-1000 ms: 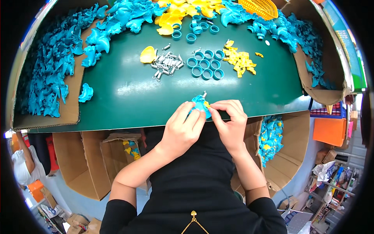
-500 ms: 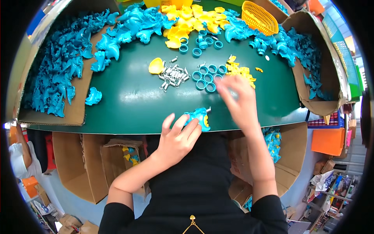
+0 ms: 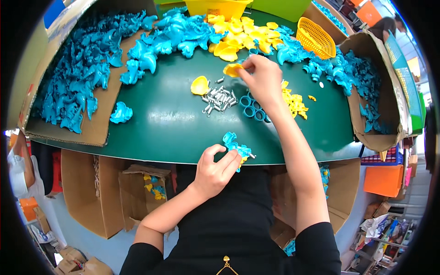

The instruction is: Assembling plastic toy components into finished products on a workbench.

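A blue plastic part (image 3: 236,145) with a yellow piece fitted in it is pinched between the fingers of the left hand (image 3: 215,170) at the near edge of the green bench (image 3: 160,123). The right hand (image 3: 262,80) is stretched far forward, and a yellow shell piece (image 3: 232,69) is gripped at its fingertips. Just below that hand, blue rings (image 3: 251,106) are laid together; to their left, a small heap of metal pins (image 3: 219,98) and another yellow shell (image 3: 200,85) are seen. Beyond the right hand, a pile of yellow shells (image 3: 243,36) is spread among blue parts.
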Demonstrator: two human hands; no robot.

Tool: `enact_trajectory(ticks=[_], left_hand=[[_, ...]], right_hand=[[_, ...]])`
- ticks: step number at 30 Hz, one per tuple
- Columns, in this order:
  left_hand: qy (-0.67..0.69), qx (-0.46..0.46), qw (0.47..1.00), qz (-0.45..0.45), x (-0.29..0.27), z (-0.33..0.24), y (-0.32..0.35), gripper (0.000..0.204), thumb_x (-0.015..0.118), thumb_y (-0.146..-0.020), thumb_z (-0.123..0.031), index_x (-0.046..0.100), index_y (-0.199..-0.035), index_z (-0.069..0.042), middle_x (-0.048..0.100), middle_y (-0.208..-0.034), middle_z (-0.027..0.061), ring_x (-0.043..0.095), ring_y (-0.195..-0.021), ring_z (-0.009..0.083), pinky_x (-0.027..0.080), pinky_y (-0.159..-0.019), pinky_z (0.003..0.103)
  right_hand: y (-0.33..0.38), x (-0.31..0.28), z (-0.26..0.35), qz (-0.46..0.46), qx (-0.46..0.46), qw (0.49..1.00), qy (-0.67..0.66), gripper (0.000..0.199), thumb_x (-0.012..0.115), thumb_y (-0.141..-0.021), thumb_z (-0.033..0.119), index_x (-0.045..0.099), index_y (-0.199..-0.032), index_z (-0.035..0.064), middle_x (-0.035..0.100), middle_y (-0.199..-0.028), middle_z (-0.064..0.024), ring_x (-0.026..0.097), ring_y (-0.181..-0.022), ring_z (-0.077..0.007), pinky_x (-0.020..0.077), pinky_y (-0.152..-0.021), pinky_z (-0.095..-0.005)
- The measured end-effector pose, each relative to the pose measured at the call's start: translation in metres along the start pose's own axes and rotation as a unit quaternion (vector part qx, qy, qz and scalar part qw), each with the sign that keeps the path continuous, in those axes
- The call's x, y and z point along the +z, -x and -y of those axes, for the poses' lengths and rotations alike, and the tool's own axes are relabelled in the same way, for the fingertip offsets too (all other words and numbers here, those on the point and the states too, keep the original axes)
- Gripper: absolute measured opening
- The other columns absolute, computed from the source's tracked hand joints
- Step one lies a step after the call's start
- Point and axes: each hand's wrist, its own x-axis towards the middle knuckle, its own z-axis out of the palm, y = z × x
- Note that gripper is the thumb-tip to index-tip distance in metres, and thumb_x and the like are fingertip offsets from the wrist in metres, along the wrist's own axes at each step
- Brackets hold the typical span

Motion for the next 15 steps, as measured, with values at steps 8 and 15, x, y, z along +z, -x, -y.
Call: enact_trajectory(ticks=[8, 15], left_hand=[[0.056, 0.0, 0.998, -0.002, 0.012, 0.006, 0.0, 0.028, 0.072, -0.07, -0.005, 0.069, -0.097, 0.001, 0.066, -0.101, 0.0094, 0.06, -0.084, 0.0252, 0.055, -0.07, 0.036], [0.061, -0.002, 0.998, 0.006, 0.011, 0.001, 0.002, 0.026, 0.072, -0.071, -0.006, 0.069, -0.097, 0.001, 0.067, -0.1, 0.0108, 0.061, -0.086, 0.0256, 0.055, -0.072, 0.036]], right_hand=[[0.047, -0.015, -0.026, -0.119, -0.139, 0.983, 0.011, 0.009, 0.074, -0.083, 0.005, 0.07, -0.092, 0.0051, 0.073, -0.093, -0.0082, 0.071, -0.082, -0.0204, 0.0544, -0.068, -0.0304], [0.159, -0.031, 0.022, -0.032, -0.024, 0.995, -0.095, 0.013, 0.074, -0.076, -0.003, 0.069, -0.088, -0.0007, 0.069, -0.079, -0.0084, 0.07, -0.071, -0.0195, 0.0513, -0.061, -0.0274]])
